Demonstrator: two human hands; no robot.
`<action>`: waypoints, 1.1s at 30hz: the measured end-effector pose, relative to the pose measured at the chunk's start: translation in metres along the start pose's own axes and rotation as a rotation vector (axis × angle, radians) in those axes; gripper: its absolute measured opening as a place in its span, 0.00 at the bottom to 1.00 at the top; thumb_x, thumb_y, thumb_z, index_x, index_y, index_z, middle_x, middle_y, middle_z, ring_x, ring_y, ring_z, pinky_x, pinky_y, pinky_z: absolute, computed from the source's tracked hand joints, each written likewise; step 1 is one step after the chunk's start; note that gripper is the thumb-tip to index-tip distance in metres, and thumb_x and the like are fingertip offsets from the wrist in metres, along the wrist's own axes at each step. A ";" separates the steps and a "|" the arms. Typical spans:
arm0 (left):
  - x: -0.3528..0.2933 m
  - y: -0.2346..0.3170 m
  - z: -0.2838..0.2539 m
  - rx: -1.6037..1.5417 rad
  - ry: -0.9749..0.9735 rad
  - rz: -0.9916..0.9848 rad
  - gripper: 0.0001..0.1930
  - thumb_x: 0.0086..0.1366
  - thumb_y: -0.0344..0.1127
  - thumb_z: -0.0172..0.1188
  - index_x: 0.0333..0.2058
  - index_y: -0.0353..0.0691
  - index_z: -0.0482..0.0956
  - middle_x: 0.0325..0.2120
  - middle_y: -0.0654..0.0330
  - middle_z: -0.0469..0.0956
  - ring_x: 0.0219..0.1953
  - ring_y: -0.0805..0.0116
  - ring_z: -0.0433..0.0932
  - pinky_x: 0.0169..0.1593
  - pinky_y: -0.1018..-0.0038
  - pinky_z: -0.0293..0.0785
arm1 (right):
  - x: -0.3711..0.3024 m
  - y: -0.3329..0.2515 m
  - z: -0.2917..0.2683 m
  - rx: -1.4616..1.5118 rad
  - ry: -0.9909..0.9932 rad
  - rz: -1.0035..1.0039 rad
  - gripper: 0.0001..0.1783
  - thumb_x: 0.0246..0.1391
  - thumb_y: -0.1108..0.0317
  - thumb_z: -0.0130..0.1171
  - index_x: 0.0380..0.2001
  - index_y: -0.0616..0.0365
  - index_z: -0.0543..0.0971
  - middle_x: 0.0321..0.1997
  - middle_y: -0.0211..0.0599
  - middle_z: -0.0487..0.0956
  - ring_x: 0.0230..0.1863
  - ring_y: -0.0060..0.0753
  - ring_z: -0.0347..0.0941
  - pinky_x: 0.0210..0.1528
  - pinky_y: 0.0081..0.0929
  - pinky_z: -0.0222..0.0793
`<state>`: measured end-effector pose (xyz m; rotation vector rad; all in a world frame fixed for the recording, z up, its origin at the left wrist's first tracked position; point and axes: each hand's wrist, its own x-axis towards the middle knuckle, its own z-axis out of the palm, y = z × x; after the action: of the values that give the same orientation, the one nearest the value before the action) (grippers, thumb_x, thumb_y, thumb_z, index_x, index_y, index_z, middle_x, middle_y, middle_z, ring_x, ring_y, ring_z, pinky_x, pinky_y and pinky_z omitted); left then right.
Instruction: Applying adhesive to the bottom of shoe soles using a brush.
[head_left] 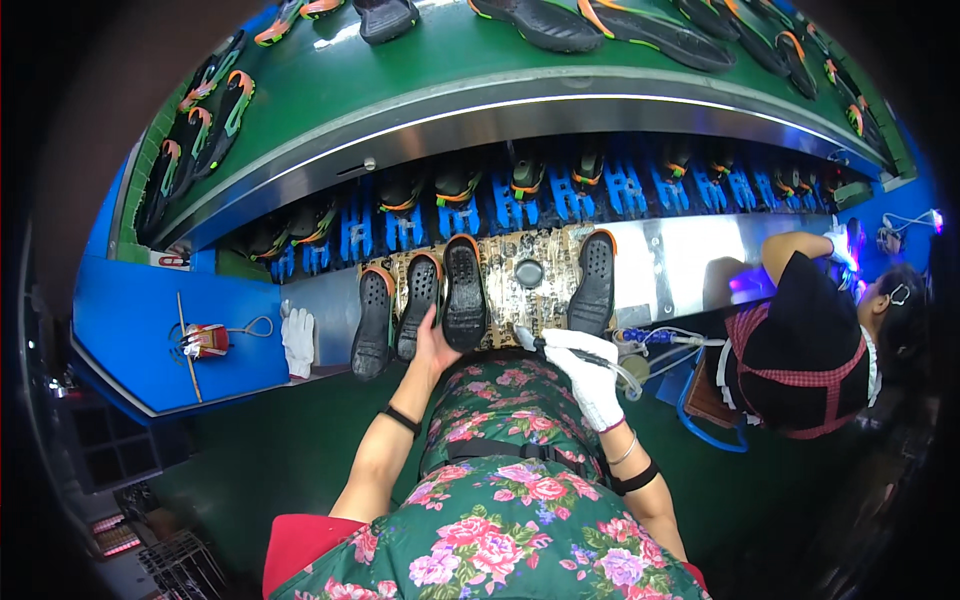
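Observation:
My bare left hand (434,342) grips the near end of a black shoe sole (464,292), thumb up along its left edge, other fingers partly hidden. This sole has an orange rim and lies underside up. Left of it are two similar soles, the nearer-by one (418,305) beside my thumb and another (372,325) farther left. My right hand (582,368), in a white glove, is closed around a slim dark-handled tool (540,344) with a pale tip, like a brush. One more sole (594,283) lies just beyond that hand. A small dark round dish (529,273) sits between the soles.
Stained cardboard (545,245) covers the bench's middle. Behind it runs a row of blue racks (405,228) holding shoes, below a green shelf (420,85) with more shoes. A loose white glove (298,342) lies left. Hoses (690,338) and a seated co-worker (800,350) are right.

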<state>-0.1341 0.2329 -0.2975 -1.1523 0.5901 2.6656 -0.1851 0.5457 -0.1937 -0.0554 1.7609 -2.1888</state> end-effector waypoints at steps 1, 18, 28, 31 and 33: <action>-0.013 -0.008 -0.004 -0.001 0.025 -0.009 0.37 0.73 0.61 0.46 0.68 0.35 0.63 0.68 0.45 0.65 0.69 0.47 0.65 0.68 0.41 0.63 | 0.000 0.000 0.001 0.020 0.006 -0.014 0.13 0.52 0.82 0.67 0.42 0.66 0.87 0.40 0.38 0.88 0.39 0.25 0.83 0.46 0.24 0.79; -0.021 0.230 0.332 1.659 -0.077 1.965 0.20 0.69 0.34 0.61 0.58 0.36 0.77 0.47 0.51 0.82 0.40 0.65 0.80 0.44 0.71 0.78 | 0.020 -0.017 -0.008 0.523 0.150 -0.036 0.15 0.50 0.84 0.63 0.43 0.71 0.84 0.43 0.50 0.86 0.35 0.33 0.83 0.38 0.25 0.81; -0.032 0.259 0.326 1.328 -0.010 1.366 0.10 0.65 0.28 0.63 0.44 0.36 0.77 0.48 0.59 0.76 0.43 0.66 0.80 0.49 0.69 0.79 | 0.003 -0.016 -0.016 0.468 0.188 -0.068 0.15 0.49 0.84 0.65 0.43 0.71 0.85 0.44 0.48 0.86 0.42 0.34 0.83 0.46 0.27 0.80; -0.100 0.213 0.294 1.025 -0.262 1.397 0.07 0.68 0.29 0.60 0.43 0.39 0.74 0.54 0.57 0.71 0.51 0.64 0.76 0.53 0.66 0.77 | -0.002 -0.028 -0.026 0.546 0.261 -0.052 0.15 0.49 0.83 0.65 0.43 0.72 0.84 0.44 0.51 0.86 0.39 0.36 0.83 0.41 0.28 0.81; -0.131 0.212 0.260 0.957 -0.256 1.691 0.10 0.67 0.30 0.60 0.44 0.40 0.72 0.54 0.54 0.71 0.55 0.62 0.73 0.60 0.62 0.69 | 0.000 -0.025 -0.039 0.623 0.233 -0.085 0.14 0.49 0.84 0.63 0.42 0.72 0.84 0.45 0.53 0.85 0.39 0.37 0.84 0.41 0.29 0.82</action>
<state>-0.2817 0.1509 0.0204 0.2611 3.2544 2.3017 -0.2000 0.5868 -0.1786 0.2851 1.1117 -2.7970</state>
